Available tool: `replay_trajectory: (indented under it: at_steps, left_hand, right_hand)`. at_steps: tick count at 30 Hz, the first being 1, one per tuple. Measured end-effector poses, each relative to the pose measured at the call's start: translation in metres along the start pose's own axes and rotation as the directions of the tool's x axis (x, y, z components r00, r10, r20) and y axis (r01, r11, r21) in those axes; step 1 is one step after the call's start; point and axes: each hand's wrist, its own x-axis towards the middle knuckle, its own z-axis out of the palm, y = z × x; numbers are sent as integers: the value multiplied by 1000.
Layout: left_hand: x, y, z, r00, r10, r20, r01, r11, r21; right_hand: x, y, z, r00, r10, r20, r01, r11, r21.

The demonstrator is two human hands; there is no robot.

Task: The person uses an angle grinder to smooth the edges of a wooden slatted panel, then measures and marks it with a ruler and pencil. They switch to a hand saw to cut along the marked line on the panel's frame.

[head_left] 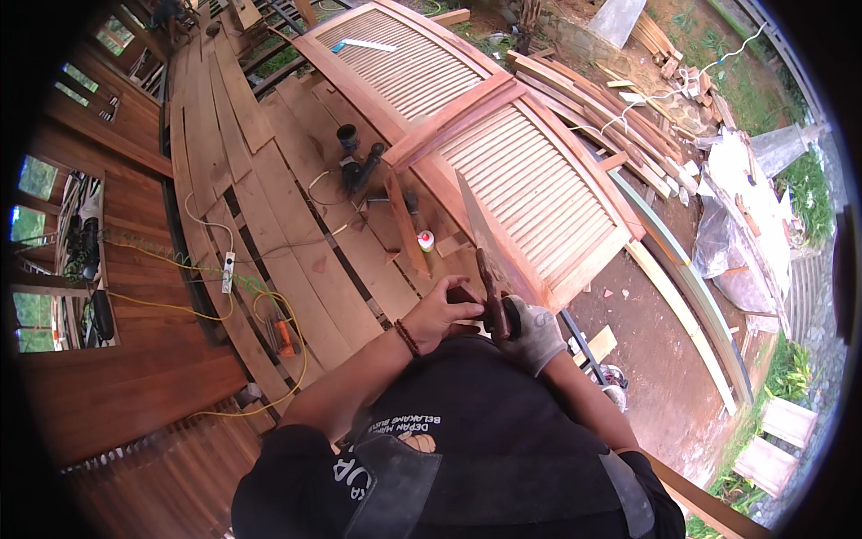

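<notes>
Close in front of my body, my right hand [532, 336], in a pale work glove, is closed round the dark brown handle of a handsaw [473, 218]. The saw's blade points away from me, over the near edge of a louvred wooden shutter panel [527, 184]. Beside the handle, my bare left hand [433, 316] pinches a small reddish-brown piece of wood [461, 295] between thumb and fingers. The lower end of this piece is hidden. Whether the blade touches the wood, I cannot tell. A blue-and-white try square [364, 45] lies on the panel's far end.
On the plank floor left of the panel are a black power tool [362, 169], a red-and-white bottle [426, 241] and an orange-handled tool [285, 338]. A power strip [228, 272] and yellow cord [305, 346] lie further left. Lumber [602, 117] is stacked at right. A person [171, 16] is far left.
</notes>
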Motion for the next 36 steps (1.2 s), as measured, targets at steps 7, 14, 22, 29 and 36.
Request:
replay_trajectory:
  at_steps: [7,14,22,29,36]
  left_hand:
    - [6,-9,8,995,90,38,-94,991,99]
    - [13,-36,9,963,269,-29,-261,951,168]
    - [23,-75,-2,851,517,-90,-448,806,388]
    - [15,-84,4,723,649,-235,-399,670,626]
    - [8,-72,17,669,684,-291,-277,592,756]
  right_hand:
    - [3,8,-16,998,-42,51,41,999,25]
    - [8,-4,-36,986,10,168,-30,992,120]
    - [7,5,-31,975,-20,220,-14,988,152]
    - [8,1,-30,968,-19,252,-25,985,171]
    - [14,12,-21,965,-43,258,15,994,108]
